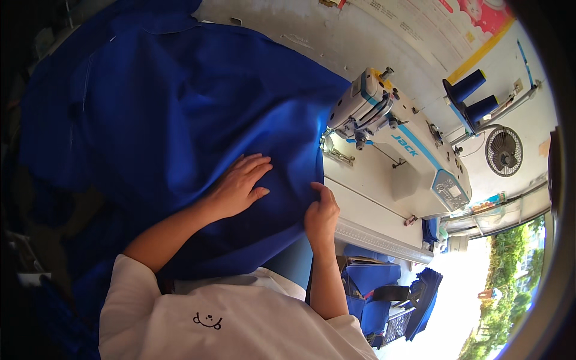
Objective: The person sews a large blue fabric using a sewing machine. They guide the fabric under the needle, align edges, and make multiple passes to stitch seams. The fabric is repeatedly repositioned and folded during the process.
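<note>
A large sheet of royal blue fabric [180, 108] covers the sewing table and drapes off its left side. My left hand [240, 183] lies flat on the cloth with its fingers spread, pressing it down. My right hand [321, 213] pinches the fabric's right edge between thumb and fingers, just before the needle area. The white industrial sewing machine [408, 156] stands to the right, its presser foot [330, 144] close to the cloth's edge.
Two dark blue thread cones [474, 96] sit on a stand behind the machine, next to a small fan [504, 151]. Stacks of cut blue pieces [375, 288] lie in a crate at my lower right. A white table edge [378, 240] runs beside my right wrist.
</note>
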The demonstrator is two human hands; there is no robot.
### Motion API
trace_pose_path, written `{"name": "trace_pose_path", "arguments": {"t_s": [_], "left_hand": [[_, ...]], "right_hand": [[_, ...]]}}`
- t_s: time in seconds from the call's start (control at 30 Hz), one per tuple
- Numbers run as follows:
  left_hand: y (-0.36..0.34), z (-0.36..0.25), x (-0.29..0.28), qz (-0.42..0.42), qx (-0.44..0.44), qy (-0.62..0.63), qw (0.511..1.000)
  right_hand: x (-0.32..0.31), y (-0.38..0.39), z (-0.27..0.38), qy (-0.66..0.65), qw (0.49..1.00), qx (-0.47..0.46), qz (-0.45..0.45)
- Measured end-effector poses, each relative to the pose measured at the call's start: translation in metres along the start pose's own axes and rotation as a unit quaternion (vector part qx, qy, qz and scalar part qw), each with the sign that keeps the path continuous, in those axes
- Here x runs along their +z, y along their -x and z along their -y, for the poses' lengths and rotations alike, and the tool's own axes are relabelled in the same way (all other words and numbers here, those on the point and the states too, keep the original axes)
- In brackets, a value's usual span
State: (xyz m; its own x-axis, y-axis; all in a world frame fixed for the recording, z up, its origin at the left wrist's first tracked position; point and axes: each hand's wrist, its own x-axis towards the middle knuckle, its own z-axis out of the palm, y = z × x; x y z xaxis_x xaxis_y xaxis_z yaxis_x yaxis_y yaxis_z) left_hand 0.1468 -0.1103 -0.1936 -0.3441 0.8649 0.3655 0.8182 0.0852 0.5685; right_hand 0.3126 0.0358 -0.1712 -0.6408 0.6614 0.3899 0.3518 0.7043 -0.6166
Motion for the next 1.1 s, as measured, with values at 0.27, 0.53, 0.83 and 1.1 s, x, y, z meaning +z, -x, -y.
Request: {"name": "trace_pose_path", "arguments": {"t_s": [0.27,0.53,0.83,1.1], "left_hand": [[-0.051,0.029,-0.002,0.064,-0.029,-0.133,0.989],[-0.098,0.049,-0.002,0.006,-0.026,-0.192,0.981],[-0.054,0.035,-0.016,0.106,-0.011,0.025,0.994],[-0.143,0.071,-0.032,0.208,-0.205,-0.02,0.956]], "right_hand": [[0.005,-0.014,0.006,0.007,1.0,-0.004,0.013],[0.012,-0.029,-0.001,-0.011,1.0,-0.018,-0.001],[-0.009,0.012,0.013,-0.032,0.998,0.042,0.044],[-0.007,0.006,0.014,-0.013,0.999,-0.001,0.046]]}}
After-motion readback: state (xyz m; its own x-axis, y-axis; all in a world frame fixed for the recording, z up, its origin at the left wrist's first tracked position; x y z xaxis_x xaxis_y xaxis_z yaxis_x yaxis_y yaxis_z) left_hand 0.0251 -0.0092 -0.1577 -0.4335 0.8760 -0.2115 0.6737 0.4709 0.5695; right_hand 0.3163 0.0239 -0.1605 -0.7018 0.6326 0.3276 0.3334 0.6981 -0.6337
